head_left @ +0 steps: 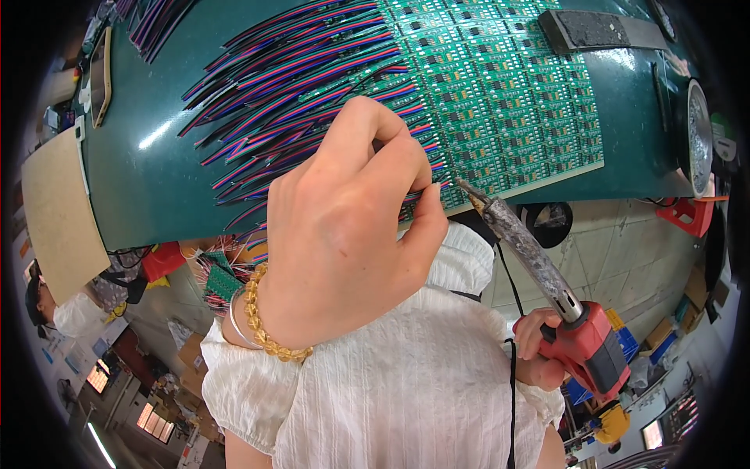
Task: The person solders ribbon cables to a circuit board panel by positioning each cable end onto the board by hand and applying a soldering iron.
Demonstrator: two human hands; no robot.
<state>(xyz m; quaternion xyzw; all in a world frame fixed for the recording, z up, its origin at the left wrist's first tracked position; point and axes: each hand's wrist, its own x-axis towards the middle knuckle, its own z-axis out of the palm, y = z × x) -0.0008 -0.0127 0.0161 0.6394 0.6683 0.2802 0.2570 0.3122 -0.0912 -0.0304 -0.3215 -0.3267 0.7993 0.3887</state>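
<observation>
Left hand: your left hand (344, 227) pinches a wire end (432, 190) at the circuit panel (500, 94) edge.
Right hand: your right hand (539, 348) grips the red soldering iron (547, 281), tip just right of your left fingertips.

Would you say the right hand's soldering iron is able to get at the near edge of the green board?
Probably yes: the soldering iron in the right hand already points at the board edge, beside the left hand.

The left hand (344, 227) hides the wire ends (422, 191) it pinches; grip unseen.
</observation>
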